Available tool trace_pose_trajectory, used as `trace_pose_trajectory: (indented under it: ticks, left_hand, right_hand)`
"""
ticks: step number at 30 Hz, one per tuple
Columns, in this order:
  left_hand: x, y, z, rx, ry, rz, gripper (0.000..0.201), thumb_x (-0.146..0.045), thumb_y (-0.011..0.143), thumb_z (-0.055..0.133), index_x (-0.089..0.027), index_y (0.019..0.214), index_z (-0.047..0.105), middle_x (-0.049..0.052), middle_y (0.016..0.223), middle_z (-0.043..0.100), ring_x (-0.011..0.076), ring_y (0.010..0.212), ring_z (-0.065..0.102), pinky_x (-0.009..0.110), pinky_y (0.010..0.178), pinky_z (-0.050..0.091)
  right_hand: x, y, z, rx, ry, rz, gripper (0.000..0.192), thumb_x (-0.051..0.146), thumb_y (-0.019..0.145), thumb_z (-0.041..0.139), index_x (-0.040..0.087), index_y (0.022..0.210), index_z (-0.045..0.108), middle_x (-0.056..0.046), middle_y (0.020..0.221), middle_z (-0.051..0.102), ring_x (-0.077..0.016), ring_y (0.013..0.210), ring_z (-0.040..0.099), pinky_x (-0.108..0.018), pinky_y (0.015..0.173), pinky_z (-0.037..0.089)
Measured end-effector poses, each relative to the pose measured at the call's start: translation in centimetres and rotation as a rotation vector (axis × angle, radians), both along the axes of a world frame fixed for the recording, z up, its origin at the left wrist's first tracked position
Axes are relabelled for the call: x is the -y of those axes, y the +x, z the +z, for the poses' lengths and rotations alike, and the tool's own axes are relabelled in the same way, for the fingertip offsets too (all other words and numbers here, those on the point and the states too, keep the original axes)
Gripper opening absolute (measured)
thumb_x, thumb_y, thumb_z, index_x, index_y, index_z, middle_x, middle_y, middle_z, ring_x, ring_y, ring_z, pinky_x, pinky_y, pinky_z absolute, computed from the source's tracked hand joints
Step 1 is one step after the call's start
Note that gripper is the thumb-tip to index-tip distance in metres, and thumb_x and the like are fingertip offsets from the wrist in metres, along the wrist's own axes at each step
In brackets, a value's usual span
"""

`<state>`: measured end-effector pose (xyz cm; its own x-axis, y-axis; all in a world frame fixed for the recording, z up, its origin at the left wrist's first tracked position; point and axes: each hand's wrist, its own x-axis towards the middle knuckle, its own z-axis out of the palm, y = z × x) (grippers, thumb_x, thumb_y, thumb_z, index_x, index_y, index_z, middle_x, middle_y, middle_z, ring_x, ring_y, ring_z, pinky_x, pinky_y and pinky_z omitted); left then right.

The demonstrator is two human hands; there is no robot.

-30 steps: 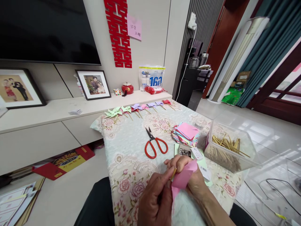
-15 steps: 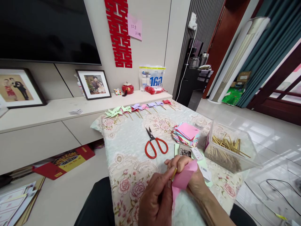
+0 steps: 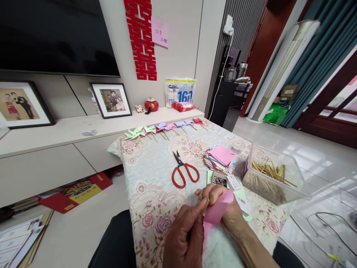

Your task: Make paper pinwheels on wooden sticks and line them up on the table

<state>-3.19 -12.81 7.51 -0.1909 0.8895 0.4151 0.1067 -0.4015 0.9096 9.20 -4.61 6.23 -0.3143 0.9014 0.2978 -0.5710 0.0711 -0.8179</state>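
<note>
My left hand [image 3: 185, 236] is closed in a pinch on a thin yellowish stick [image 3: 206, 205], whose end shows at the fingertips. Folded pink paper, a pinwheel [image 3: 216, 213], is gripped in my right hand [image 3: 232, 217], its fingers curled behind and over the top. The stick's end meets the paper between both hands; the exact join is hidden by fingers. Red-handled scissors [image 3: 182, 171] lie beyond my hands, blades pointing away. Just past my right hand sits a small open box of metal pins [image 3: 219, 180], beside a white box [image 3: 233, 182].
Finished pinwheels [image 3: 150, 129] in several colours lie along the table's far edge. A stack of coloured paper squares [image 3: 221, 155] is right of the scissors. At the right edge stands a clear plastic bin [image 3: 275, 190] of sticks [image 3: 269, 171]. Flowered cloth [image 3: 156, 219] covers the table.
The lower part of the pink paper has shifted slightly left. Both hands keep nearly the same place and hold.
</note>
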Motion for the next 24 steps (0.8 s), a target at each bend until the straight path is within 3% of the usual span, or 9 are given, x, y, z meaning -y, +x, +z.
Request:
trace_pose_trajectory:
  ticks: [13, 24]
  left_hand:
    - [0.15, -0.16, -0.18, -0.059, 0.023, 0.004, 0.039, -0.015, 0.097, 0.048, -0.033, 0.126, 0.067, 0.001, 0.085, 0.065, 0.0121, 0.074, 0.063, 0.022, 0.069, 0.05]
    - [-0.07, 0.15, -0.48, 0.012, -0.012, -0.014, 0.034, -0.025, 0.097, 0.05, -0.031, 0.125, 0.068, 0.003, 0.095, 0.072, 0.0166, 0.086, 0.067, 0.025, 0.077, 0.054]
  right_hand:
    - [0.2, 0.16, -0.02, 0.033, 0.022, 0.011, 0.012, 0.019, 0.07, 0.086, 0.025, 0.071, 0.076, 0.001, 0.075, 0.07, -0.017, 0.075, 0.063, -0.041, 0.099, 0.045]
    - [0.16, -0.14, 0.42, 0.011, 0.002, -0.012, 0.013, 0.023, 0.066, 0.088, 0.025, 0.069, 0.075, 0.0, 0.073, 0.068, -0.0186, 0.075, 0.063, -0.042, 0.098, 0.046]
